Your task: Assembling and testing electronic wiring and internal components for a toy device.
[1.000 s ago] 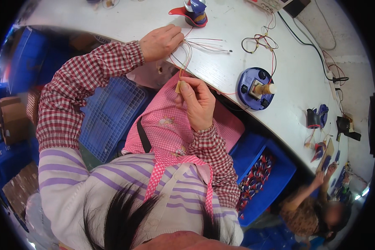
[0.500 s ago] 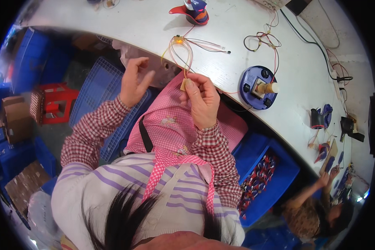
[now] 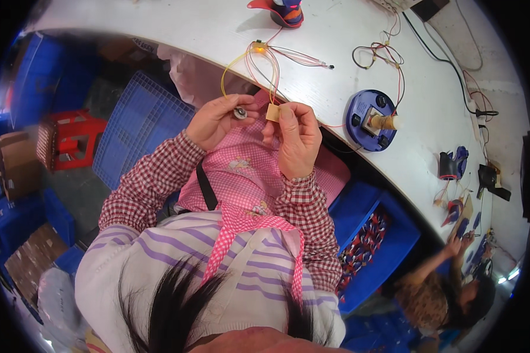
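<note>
My left hand (image 3: 219, 122) is closed on a small round silver part with a dark centre (image 3: 240, 112), which looks like a tiny speaker. Between thumb and fingers, my right hand (image 3: 297, 140) pinches a small tan square piece (image 3: 272, 112). Both hands are close together over my lap, just off the table's edge. Thin yellow, red and grey wires (image 3: 275, 76) loop from the tan piece up to a small board with a lit orange light (image 3: 259, 48). A yellow wire (image 3: 225, 73) curves down toward my left hand. Beyond the board stands a red and blue toy part (image 3: 285, 13).
On the white table (image 3: 324, 38) sit a round blue base with a stub post (image 3: 368, 122) and tangled wires (image 3: 377, 56). A blue bin of small parts (image 3: 371, 253) stands below right. Left are a blue crate (image 3: 138, 126) and red stool (image 3: 70, 141). A co-worker (image 3: 436, 288) works at far right.
My left hand, open and empty before, has moved right and closed on the round part that hung by its wires. My right hand keeps its pinch on the tan piece, shifted slightly right.
</note>
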A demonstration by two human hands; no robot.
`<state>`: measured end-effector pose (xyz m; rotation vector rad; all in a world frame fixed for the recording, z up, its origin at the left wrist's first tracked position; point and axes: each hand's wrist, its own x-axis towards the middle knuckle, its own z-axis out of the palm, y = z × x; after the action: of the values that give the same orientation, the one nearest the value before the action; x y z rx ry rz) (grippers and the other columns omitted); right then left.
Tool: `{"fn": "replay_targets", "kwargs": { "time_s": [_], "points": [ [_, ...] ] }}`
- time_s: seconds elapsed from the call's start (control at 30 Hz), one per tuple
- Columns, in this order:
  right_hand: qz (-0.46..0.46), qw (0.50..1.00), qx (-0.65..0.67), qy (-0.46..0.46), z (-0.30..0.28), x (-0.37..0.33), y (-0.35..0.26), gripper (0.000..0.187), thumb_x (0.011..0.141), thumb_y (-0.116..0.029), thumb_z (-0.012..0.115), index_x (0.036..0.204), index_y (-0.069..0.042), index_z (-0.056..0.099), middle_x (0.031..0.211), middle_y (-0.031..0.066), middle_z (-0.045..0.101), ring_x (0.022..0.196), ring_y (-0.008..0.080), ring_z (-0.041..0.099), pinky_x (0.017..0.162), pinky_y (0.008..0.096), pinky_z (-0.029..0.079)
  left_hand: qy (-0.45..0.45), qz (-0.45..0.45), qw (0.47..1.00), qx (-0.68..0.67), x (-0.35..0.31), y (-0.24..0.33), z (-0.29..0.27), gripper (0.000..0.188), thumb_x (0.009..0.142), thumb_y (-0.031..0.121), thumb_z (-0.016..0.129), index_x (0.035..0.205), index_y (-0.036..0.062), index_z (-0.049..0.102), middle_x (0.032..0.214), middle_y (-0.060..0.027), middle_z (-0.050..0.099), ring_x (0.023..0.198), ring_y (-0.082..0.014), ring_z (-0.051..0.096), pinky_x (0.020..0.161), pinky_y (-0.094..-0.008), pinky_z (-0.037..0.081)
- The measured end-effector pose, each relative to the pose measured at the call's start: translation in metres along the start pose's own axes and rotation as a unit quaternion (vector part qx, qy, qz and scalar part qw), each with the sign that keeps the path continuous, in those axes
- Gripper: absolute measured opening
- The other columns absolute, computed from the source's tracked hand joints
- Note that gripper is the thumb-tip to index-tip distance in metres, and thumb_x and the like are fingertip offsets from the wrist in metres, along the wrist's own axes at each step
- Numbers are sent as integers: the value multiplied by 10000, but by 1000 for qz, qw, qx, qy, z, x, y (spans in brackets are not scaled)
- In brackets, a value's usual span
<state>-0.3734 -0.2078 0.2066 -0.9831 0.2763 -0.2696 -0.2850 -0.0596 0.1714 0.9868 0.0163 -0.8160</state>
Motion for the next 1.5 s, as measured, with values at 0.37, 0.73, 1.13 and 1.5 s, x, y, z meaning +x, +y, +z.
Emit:
{"fn": "replay_targets", "kwargs": {
  "time_s": [0.37, 0.73, 1.13, 1.5],
  "points": [
    [-69, 988, -128, -45, -3, -8, 1, 170, 877, -1, 564, 1041, -5, 519, 934, 79, 589, 701, 96, 537, 630, 179, 462, -69, -28, 997, 25, -27, 18, 30, 186, 916, 146, 545, 1046, 14, 535, 828, -73, 588, 714, -98, 567, 593, -171, 466],
    [-225, 939, -249, -75, -12, -3, 11, 233, 831, 23, 609, 1050, -3, 531, 928, 65, 567, 764, 109, 524, 681, 191, 446, -28, 57, 988, 143, -24, 14, 44, 96, 891, 57, 565, 965, 18, 517, 759, -53, 567, 580, -55, 510, 456, -134, 376],
    [-294, 870, -395, -32, -15, -8, 5, 192, 764, 47, 642, 940, 1, 580, 888, 77, 560, 710, 149, 510, 630, 227, 437, 2, 72, 985, 156, -25, 10, 50, 98, 874, 50, 584, 944, 15, 524, 728, -40, 567, 555, -50, 506, 464, -127, 381],
    [-302, 854, -423, -16, -14, -8, 5, 175, 740, 49, 656, 894, -3, 590, 842, 78, 565, 650, 155, 500, 574, 232, 429, 7, 68, 985, 157, -23, 6, 47, 113, 850, 64, 611, 927, 25, 538, 738, -40, 574, 579, -53, 519, 482, -135, 393]
  ]
}}
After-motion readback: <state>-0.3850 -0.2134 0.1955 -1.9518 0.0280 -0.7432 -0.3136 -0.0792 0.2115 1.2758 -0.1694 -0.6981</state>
